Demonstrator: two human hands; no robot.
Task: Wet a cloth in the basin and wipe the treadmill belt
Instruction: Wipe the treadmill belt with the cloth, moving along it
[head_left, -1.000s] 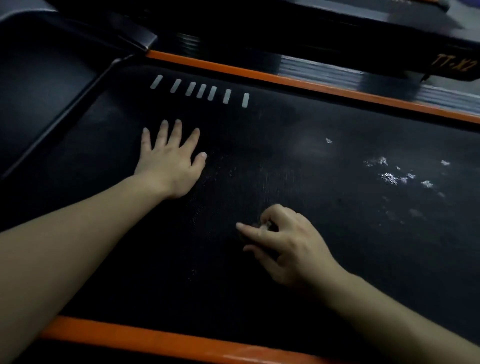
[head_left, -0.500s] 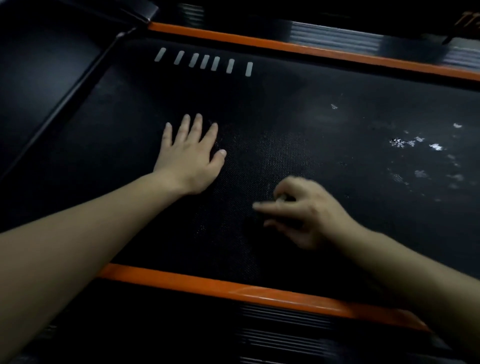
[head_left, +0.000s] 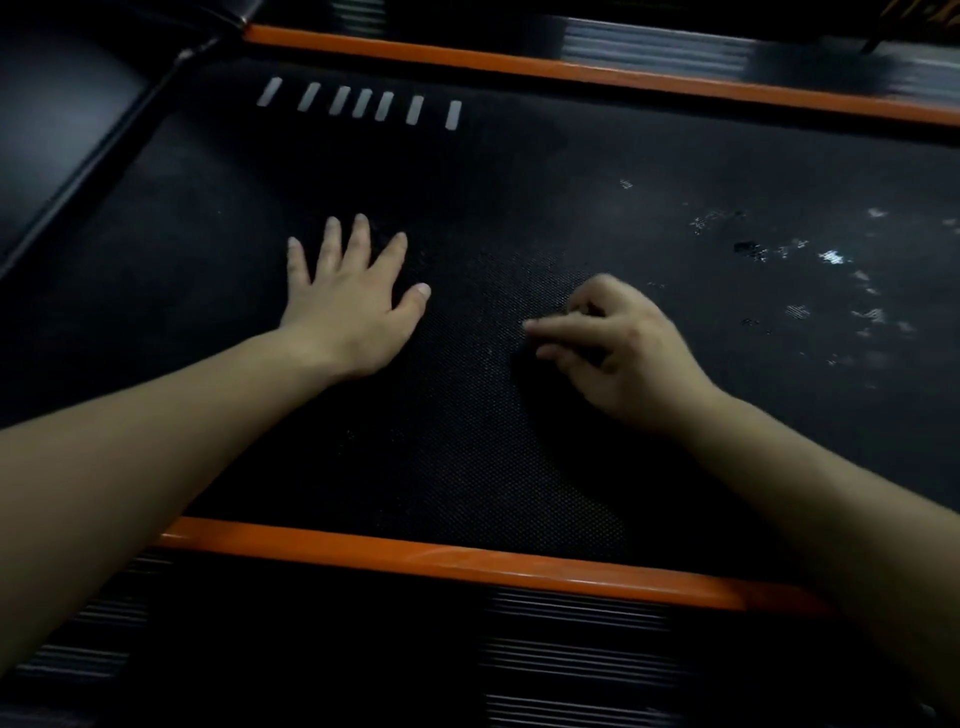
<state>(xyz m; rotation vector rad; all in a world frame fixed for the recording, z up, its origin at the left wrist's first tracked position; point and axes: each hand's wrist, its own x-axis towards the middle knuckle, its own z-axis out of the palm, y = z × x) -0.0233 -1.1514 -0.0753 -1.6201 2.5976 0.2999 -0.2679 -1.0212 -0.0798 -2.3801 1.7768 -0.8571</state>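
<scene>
From the head camera, the black, finely textured treadmill belt fills most of the picture and runs across it from left to right. It lies between two narrow orange side rails, one on the near side and one on the far side. The left hand lies flat on the belt, palm down, with its fingers straight and spread wide and the thumb out to the side. It holds nothing. The right hand sits just beside it on the belt, knuckles up. Its forefinger reaches toward the left hand and the other fingers are curled under. The light is dim and the patch under those fingers is very dark, so I cannot tell whether they pinch a cloth or only press on the belt. A row of short white dashes is printed on the belt near the far rail. Scattered pale flecks and shiny specks mark the belt to the right, well apart from both hands. Black ribbed footboards run outside the near rail, and a smooth black cover stands at the upper left.
</scene>
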